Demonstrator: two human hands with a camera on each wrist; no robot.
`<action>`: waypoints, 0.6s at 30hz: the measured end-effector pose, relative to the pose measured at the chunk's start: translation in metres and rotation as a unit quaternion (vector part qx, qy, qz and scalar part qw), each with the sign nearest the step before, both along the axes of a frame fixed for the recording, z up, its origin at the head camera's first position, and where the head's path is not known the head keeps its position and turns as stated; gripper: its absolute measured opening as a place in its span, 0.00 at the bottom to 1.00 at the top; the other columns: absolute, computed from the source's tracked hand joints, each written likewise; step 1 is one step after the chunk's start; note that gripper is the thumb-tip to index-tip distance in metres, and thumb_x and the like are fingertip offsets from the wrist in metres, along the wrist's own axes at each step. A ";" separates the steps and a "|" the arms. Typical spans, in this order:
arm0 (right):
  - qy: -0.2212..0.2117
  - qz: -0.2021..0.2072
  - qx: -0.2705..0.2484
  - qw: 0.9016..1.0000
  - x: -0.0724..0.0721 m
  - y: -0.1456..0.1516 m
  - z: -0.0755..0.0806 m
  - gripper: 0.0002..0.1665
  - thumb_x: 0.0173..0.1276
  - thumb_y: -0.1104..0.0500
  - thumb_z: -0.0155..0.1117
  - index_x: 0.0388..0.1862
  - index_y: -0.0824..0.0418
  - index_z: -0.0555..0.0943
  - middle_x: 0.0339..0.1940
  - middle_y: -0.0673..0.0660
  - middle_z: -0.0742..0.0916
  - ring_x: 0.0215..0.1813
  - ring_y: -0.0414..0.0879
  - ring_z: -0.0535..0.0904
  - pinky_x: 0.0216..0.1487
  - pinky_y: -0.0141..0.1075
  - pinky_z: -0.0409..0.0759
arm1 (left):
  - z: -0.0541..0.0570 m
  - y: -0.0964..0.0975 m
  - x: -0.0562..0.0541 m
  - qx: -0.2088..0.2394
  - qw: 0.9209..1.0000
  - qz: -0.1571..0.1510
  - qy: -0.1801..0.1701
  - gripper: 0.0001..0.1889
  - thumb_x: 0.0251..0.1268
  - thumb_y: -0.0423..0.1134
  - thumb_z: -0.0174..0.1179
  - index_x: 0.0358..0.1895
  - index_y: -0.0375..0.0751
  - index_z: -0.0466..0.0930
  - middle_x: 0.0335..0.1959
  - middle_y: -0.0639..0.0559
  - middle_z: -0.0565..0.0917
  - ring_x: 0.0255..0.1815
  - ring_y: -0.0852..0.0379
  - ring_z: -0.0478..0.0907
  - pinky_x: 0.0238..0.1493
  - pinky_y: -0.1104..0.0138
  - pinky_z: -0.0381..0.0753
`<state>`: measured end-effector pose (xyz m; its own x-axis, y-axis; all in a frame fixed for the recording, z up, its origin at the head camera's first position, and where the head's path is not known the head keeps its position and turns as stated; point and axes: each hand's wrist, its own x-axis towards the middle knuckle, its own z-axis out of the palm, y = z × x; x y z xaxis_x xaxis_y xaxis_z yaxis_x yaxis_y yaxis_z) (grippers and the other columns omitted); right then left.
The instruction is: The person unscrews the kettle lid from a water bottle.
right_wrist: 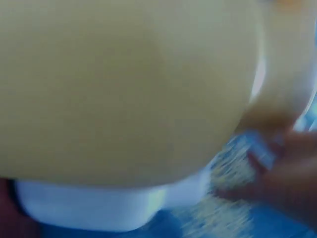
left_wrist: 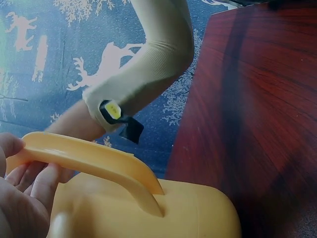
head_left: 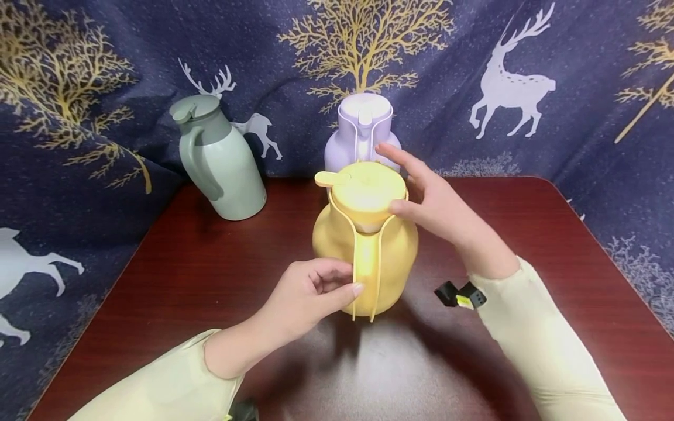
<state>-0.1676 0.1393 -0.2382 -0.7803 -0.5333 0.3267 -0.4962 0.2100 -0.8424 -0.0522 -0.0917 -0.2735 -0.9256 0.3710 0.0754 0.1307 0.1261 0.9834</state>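
A yellow vacuum jug (head_left: pixel 397 263) stands on the table, its handle facing me. My left hand (head_left: pixel 310 295) holds that handle (left_wrist: pixel 94 158), with thumb and fingers on either side of it. Over the jug's right side my right hand (head_left: pixel 442 204) is spread, the thumb at the rim of the round yellow lid (head_left: pixel 368 184). A small tab (head_left: pixel 329 179) sticks out from the lid to the left. In the blurred right wrist view, the jug's body (right_wrist: pixel 124 99) fills most of the picture.
Right behind the yellow jug stands a lavender jug (head_left: pixel 339 151), partly hidden by it. A pale green jug (head_left: pixel 226 169) is at the back left of the dark red table (head_left: pixel 210 275). A dark blue patterned cloth (head_left: pixel 421 117) hangs behind.
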 end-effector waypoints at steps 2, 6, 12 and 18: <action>0.040 -0.086 0.046 0.994 0.013 -0.010 0.006 0.58 0.56 0.32 0.77 0.78 0.57 0.67 0.79 0.60 0.71 0.73 0.48 0.69 0.77 0.43 0.67 | -0.001 0.000 0.000 0.000 1.000 0.000 0.002 0.15 0.64 0.32 0.67 0.50 0.25 0.85 0.44 0.32 0.90 0.42 0.63 0.88 0.44 0.71 0.89; 0.095 -0.156 0.098 0.978 0.024 -0.024 0.012 0.43 0.55 0.55 0.82 0.70 0.61 0.77 0.72 0.60 0.79 0.74 0.55 0.66 0.77 0.51 0.63 | -0.001 -0.001 0.000 0.002 1.000 0.001 0.002 0.15 0.64 0.32 0.66 0.50 0.25 0.85 0.44 0.32 0.90 0.42 0.62 0.89 0.44 0.70 0.89; 0.084 -0.113 0.107 0.984 0.016 -0.017 0.014 0.41 0.57 0.60 0.79 0.71 0.60 0.77 0.74 0.59 0.78 0.75 0.55 0.67 0.77 0.50 0.64 | -0.002 -0.001 -0.002 -0.006 1.000 -0.002 -0.002 0.14 0.64 0.33 0.67 0.50 0.26 0.86 0.44 0.33 0.90 0.40 0.65 0.88 0.44 0.71 0.88; 0.042 0.007 0.103 0.994 -0.007 -0.001 0.017 0.43 0.60 0.62 0.77 0.74 0.58 0.73 0.76 0.57 0.76 0.72 0.45 0.67 0.72 0.34 0.68 | 0.000 -0.001 -0.002 -0.008 1.000 -0.011 0.000 0.15 0.64 0.33 0.67 0.50 0.27 0.86 0.44 0.34 0.90 0.41 0.63 0.88 0.44 0.71 0.89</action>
<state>-0.1743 0.1384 -0.2207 -0.7474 -0.6057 0.2729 -0.5664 0.3664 -0.7382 -0.0540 -0.0929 -0.2737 -0.9171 0.3927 0.0693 0.1338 0.1395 0.9811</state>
